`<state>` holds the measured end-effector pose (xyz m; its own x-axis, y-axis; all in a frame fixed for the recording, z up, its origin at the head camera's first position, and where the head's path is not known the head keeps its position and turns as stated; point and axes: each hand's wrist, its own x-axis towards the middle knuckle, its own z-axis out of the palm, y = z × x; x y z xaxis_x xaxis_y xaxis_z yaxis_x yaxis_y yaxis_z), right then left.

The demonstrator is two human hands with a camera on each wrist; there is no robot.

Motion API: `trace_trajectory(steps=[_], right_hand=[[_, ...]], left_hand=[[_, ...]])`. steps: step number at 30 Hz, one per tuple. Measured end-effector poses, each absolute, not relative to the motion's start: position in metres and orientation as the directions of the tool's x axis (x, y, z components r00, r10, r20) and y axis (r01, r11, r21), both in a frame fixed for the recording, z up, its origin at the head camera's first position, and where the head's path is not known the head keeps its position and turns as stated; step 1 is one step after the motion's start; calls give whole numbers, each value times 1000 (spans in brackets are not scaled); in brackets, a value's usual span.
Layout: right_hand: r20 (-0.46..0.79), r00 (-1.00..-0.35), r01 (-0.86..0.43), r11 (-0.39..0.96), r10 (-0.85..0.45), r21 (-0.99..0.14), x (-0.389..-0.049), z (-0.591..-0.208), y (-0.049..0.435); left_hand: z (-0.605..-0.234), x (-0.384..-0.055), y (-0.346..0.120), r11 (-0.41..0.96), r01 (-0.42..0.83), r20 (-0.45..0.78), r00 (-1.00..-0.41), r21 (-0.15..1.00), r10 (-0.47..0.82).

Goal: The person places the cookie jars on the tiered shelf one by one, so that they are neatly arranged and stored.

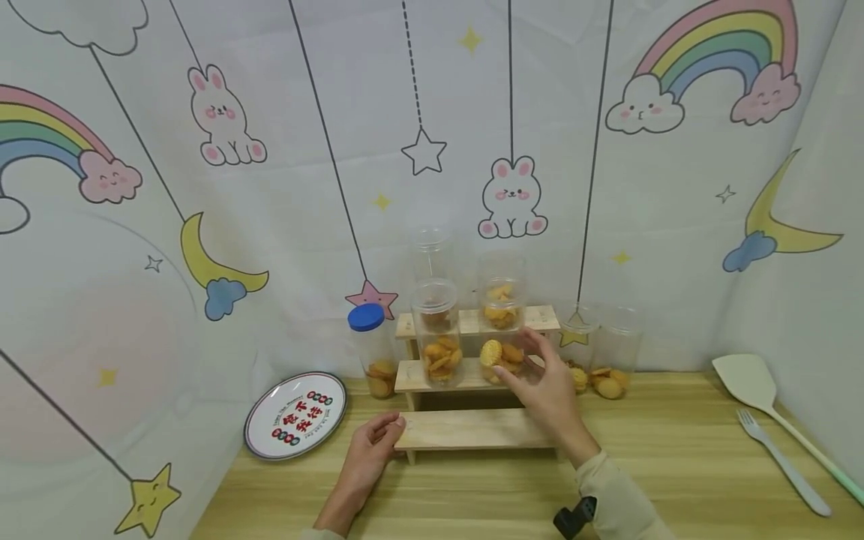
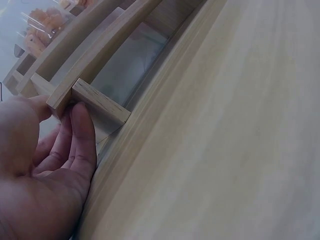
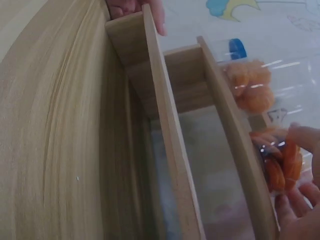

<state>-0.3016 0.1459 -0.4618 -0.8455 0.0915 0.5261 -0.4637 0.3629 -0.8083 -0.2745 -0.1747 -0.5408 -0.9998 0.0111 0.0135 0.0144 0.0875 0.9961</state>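
A three-step wooden display rack (image 1: 472,430) stands on the table. My left hand (image 1: 367,450) pinches the left end of its lowest board, thumb and fingers at the edge in the left wrist view. On the middle step, my right hand (image 1: 552,394) holds a clear plastic jar of cookies (image 3: 274,167) between thumb and fingers. Left of it is a tall clear jar with cookies (image 1: 441,358). Behind, the top step bears another cookie jar (image 1: 501,311) and a further clear jar (image 1: 432,251), its lower part hidden.
A blue-lidded jar (image 1: 367,352) stands left of the rack, beside a plate with red lettering (image 1: 295,416) leaning on the backdrop. To the right are clear jars with cookies (image 1: 614,360), a white spatula (image 1: 745,382) and a grey fork (image 1: 783,461). A printed cloth (image 1: 432,90) hangs behind.
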Motion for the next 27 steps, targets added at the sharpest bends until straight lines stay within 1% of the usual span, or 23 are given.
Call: trace_trajectory(steps=[3, 9, 13, 17, 19, 22, 24, 27], right_hand=[[526, -848, -470, 365, 66, -804, -302, -464, 146], [518, -853, -469, 344, 64, -814, -303, -468, 145], [534, -843, -485, 337, 65, -807, -303, -468, 144], [549, -833, -495, 358, 61, -791, -302, -471, 147], [563, -825, -513, 339, 60, -788, -301, -476, 152], [615, -782, -574, 267, 99, -774, -297, -488, 164], [662, -732, -627, 222, 159, -747, -296, -493, 175], [715, -638, -663, 267, 287, -699, -296, -494, 195]], left_hand=[[-540, -274, -175, 86, 13, 12, -1000, 996, 10], [-540, -274, -175, 82, 12, 10, -1000, 997, 19], [-540, -275, -176, 78, 3, 2, -1000, 997, 18], [-540, -275, -174, 78, 14, 13, -1000, 997, 22], [-540, -275, -173, 78, 15, 13, -999, 997, 31], [-541, -274, -172, 83, 5, 2, -999, 997, 35], [-541, -274, -173, 92, -3, -5, -1000, 996, 26], [-541, -275, -174, 93, -8, -10, -1000, 996, 17]])
